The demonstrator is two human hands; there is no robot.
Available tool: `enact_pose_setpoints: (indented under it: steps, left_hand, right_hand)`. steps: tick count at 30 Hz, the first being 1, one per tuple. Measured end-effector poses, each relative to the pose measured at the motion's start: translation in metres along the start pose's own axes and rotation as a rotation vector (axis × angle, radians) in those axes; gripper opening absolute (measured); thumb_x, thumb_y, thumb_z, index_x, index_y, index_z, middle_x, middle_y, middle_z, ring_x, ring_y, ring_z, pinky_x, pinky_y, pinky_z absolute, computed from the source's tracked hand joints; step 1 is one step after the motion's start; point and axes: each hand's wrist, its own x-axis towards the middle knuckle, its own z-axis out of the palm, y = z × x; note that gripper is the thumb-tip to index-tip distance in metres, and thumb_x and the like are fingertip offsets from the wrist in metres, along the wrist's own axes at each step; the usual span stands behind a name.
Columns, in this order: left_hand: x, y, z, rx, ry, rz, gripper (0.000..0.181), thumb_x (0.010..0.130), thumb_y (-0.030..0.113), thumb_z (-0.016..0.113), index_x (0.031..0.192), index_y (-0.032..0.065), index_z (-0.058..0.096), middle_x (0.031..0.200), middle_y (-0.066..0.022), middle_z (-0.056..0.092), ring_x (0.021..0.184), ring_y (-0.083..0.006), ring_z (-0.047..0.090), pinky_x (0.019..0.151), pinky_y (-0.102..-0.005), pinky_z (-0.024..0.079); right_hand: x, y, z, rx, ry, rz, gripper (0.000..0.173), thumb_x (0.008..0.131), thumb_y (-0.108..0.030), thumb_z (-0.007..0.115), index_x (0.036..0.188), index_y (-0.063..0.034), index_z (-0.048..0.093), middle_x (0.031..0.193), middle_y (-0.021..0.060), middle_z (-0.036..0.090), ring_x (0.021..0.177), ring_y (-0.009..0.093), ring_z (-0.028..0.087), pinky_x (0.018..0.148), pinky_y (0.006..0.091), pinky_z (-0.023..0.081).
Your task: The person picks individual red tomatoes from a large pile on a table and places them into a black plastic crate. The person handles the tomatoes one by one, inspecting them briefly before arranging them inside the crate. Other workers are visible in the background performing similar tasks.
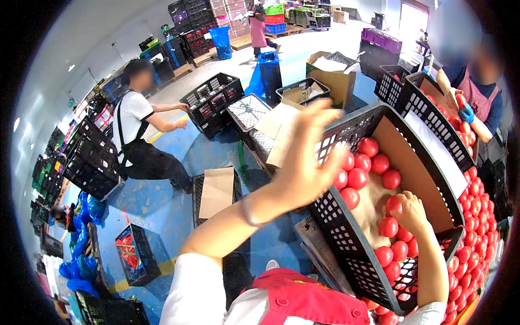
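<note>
A large black plastic crate (345,239) stands tilted before me, with brown cardboard (410,162) lining its inside. Red tomatoes (357,178) lie in a cluster at its far end, and several more (392,260) are at the near end, with brown paper (367,215) showing between. Inside the crate, my right hand (412,209) has its fingers on a tomato (393,205). Blurred by motion, my left hand (308,162) is raised over the crate's left rim, fingers apart and holding nothing.
A heap of tomatoes (473,227) lies right of the crate. Beyond it a co-worker (481,97) holds a tomato over another crate (434,113). At left a person (138,122) grips a black crate (211,101). Brown paper sheets (278,126) lie on crates, and a red-filled crate (138,256) sits on the floor.
</note>
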Motion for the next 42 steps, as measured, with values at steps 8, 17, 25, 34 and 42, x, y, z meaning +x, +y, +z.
enact_pose_setpoints:
  steps: [8, 17, 25, 34, 42]
  left_hand:
    - [0.032, 0.033, 0.196, 0.065, -0.428, 0.157, 0.051, 0.077, 0.022, 0.064, 0.117, -0.0029, 0.046, 0.129, -0.0283, 0.039, 0.122, -0.0414, 0.039, 0.104, -0.0475, 0.032]
    - [0.024, -0.056, 0.235, 0.438, -0.965, -0.105, 0.045, 0.079, 0.031, 0.061, 0.115, 0.0042, 0.060, 0.113, -0.0220, 0.061, 0.107, -0.0356, 0.058, 0.090, -0.0444, 0.047]
    - [-0.004, -0.086, 0.235, 0.366, -1.082, -0.201, 0.054, 0.078, 0.026, 0.066, 0.126, 0.0045, 0.050, 0.116, -0.0223, 0.058, 0.109, -0.0363, 0.055, 0.094, -0.0428, 0.044]
    - [-0.048, -0.043, 0.256, 0.561, -1.322, 0.313, 0.070, 0.070, 0.021, 0.071, 0.131, 0.0034, 0.044, 0.133, -0.0192, 0.044, 0.118, -0.0337, 0.048, 0.096, -0.0435, 0.041]
    - [-0.052, -0.037, 0.259, 0.459, -1.392, -0.039, 0.075, 0.067, 0.016, 0.077, 0.130, -0.0038, 0.040, 0.127, -0.0196, 0.048, 0.111, -0.0335, 0.055, 0.092, -0.0396, 0.048]
  right_hand:
    - [0.018, 0.003, 0.012, 0.148, 0.210, -0.182, 0.046, 0.074, -0.022, 0.067, 0.114, -0.0026, 0.056, 0.119, 0.0213, 0.057, 0.114, 0.037, 0.050, 0.098, 0.0440, 0.038]
    - [0.009, 0.035, -0.001, -0.014, -0.139, 0.176, 0.049, 0.079, -0.036, 0.065, 0.115, -0.0052, 0.055, 0.116, 0.0168, 0.056, 0.110, 0.033, 0.055, 0.091, 0.0462, 0.044]
    - [0.011, 0.027, -0.046, 0.251, 0.277, 0.198, 0.037, 0.081, -0.034, 0.062, 0.102, -0.0029, 0.061, 0.102, 0.0188, 0.062, 0.099, 0.035, 0.060, 0.086, 0.0437, 0.047]
    - [0.007, 0.028, -0.047, 0.365, 0.178, 0.120, 0.043, 0.081, -0.030, 0.064, 0.112, 0.0002, 0.061, 0.110, 0.0192, 0.061, 0.104, 0.035, 0.059, 0.090, 0.0408, 0.046]
    - [0.008, 0.025, -0.045, 0.377, 0.130, 0.094, 0.043, 0.081, -0.027, 0.065, 0.112, 0.0020, 0.061, 0.111, 0.0204, 0.061, 0.106, 0.035, 0.058, 0.092, 0.0396, 0.045]
